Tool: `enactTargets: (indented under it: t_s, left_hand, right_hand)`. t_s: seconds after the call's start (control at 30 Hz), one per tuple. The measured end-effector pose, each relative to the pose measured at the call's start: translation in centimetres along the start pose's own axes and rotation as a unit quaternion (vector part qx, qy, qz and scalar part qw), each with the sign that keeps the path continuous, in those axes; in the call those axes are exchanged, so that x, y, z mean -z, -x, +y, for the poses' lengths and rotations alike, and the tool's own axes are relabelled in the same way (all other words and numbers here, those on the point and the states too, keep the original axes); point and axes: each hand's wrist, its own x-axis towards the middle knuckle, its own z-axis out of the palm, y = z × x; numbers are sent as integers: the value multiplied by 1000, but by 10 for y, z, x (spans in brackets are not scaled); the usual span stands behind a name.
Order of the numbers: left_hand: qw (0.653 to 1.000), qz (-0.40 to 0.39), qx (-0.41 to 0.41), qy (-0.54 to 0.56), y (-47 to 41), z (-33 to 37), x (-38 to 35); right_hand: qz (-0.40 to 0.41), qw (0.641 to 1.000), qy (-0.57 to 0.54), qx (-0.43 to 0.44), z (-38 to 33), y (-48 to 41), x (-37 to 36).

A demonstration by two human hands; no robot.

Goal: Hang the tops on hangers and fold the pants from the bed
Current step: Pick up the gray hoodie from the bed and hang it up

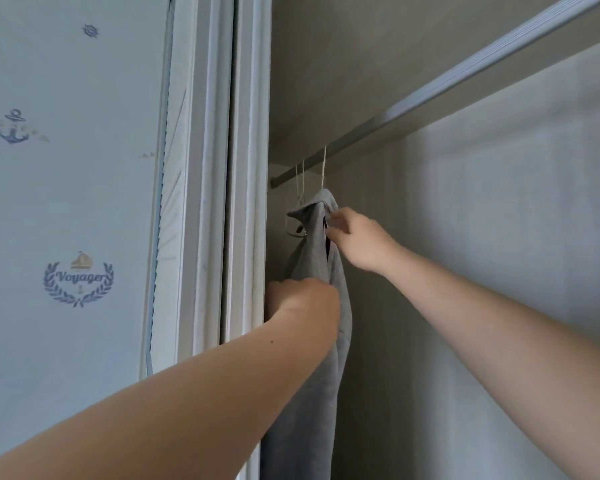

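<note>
- The hanging step is in hand: a grey top (309,410) is already on a hanger, whose hook (324,168) is over the wardrobe rail (430,95).
- The top is found at the left end of the rail, just beside the door frame (222,168), and hangs straight down out of view.
- A second hook (300,181) is seen on the rail just left of the first. What it carries cannot be told.
- The collar edge, by the zip, is pinched between thumb and fingertips of the right hand (357,237).
- The left hand (305,303) is curled at the top's front edge lower down. The fabric appears to be gripped, though the fingertips are hidden.
- The move is judged to be a straightening of the front, so this top is nearly done.
- Next, both hands would have to be released gently so that the hanger is not tugged off the rail. The bed is not in view, so what is left there cannot be judged.
</note>
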Motion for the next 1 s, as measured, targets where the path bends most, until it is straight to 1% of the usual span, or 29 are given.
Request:
enactTargets:
  t_s: [0.1, 0.17, 0.2, 0.27, 0.33, 0.4, 0.5, 0.63, 0.8, 0.9, 1.0]
  left_hand:
    - [995, 68, -65, -31, 27, 1, -12]
    - [983, 112, -124, -78, 53, -1, -19]
    - [975, 145, -148, -84, 67, -5, -21]
    - [964, 189, -174, -62, 96, -14, -28]
    - [960, 204, -187, -48, 129, -30, -37]
    - [960, 216, -178, -29, 162, -52, -51]
    - [967, 206, -146, 24, 217, -88, -76]
    - [982, 169, -61, 64, 306, -142, -110]
    - [992, 76, 74, 71, 440, -212, -146]
    - [984, 17, 154, 83, 528, -252, -159]
    - [965, -37, 235, 108, 618, -285, -167]
  right_hand:
    - [9, 999, 14, 35, 5, 42, 9]
    - [14, 998, 38, 56, 1, 75, 14]
    - [20, 997, 43, 68, -3, 93, 16]
    - [27, 995, 42, 83, -13, 132, 16]
    - [22, 994, 51, 93, -27, 170, 13]
    - [4, 993, 51, 104, -42, 206, 4]
    - [-36, 993, 24, 106, -70, 253, -15]
    - [-104, 988, 9, 115, -123, 315, -53]
    - [-184, 972, 21, 148, -210, 392, -107]
    - [-244, 952, 12, 183, -275, 442, -143]
    - [-307, 922, -9, 238, -341, 494, -180]
